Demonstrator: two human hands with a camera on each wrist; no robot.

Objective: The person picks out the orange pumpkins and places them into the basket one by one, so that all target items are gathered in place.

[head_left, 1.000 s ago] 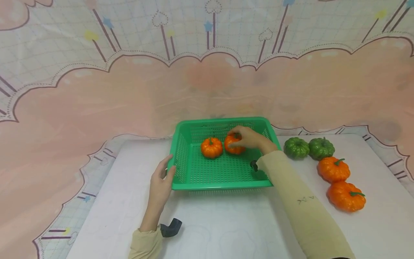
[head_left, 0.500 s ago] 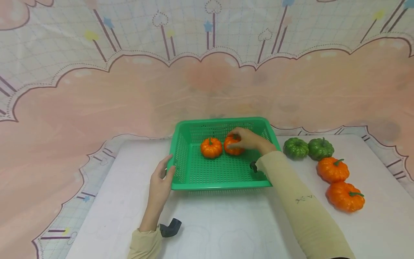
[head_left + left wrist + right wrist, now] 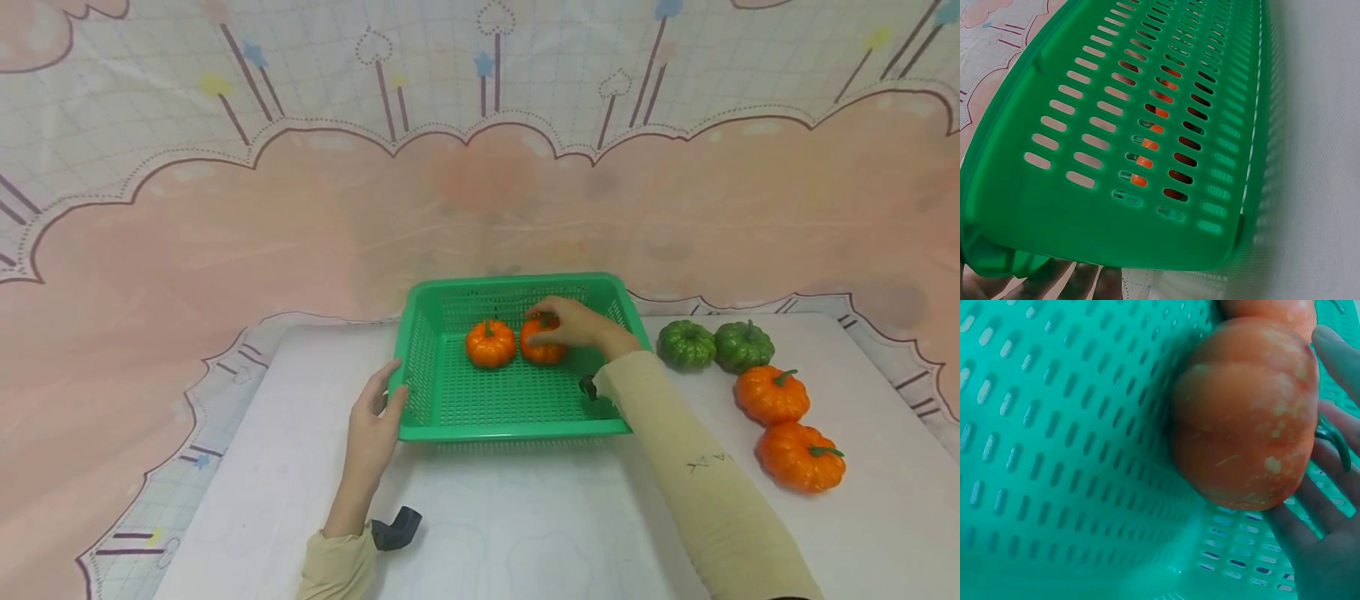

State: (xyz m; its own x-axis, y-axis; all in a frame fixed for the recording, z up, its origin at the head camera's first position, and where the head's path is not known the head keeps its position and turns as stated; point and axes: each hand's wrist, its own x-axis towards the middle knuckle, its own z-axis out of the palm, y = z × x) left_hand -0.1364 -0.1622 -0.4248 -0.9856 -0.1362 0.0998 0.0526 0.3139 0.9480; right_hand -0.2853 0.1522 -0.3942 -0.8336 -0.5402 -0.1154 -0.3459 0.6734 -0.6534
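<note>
A green perforated plastic basket (image 3: 513, 431) stands on the white table, with two small orange pumpkins inside. My left hand (image 3: 372, 429) rests at its left end, fingers and thumb against the rim; in the left wrist view, those fingers (image 3: 1079, 281) show partly behind the basket's end. Inside the basket, my right hand (image 3: 570, 321) holds the right-hand pumpkin (image 3: 542, 348) from above, thumb and fingers spread about its sides. In the right wrist view, the green stem of this pumpkin (image 3: 1247, 419) points toward the palm. Beside it sits the other pumpkin (image 3: 491, 344).
On the table right of the basket lie two green pumpkins (image 3: 686, 345) and two larger orange pumpkins (image 3: 800, 457), grouped closely. A patterned cloth backdrop (image 3: 480, 208) rises behind the table. Dark wrist-worn pieces (image 3: 397, 529) stick out at both sleeves.
Hardly anything differs: both hands, the basket and the pumpkins keep their places, with only a very slight shift of the whole view.
</note>
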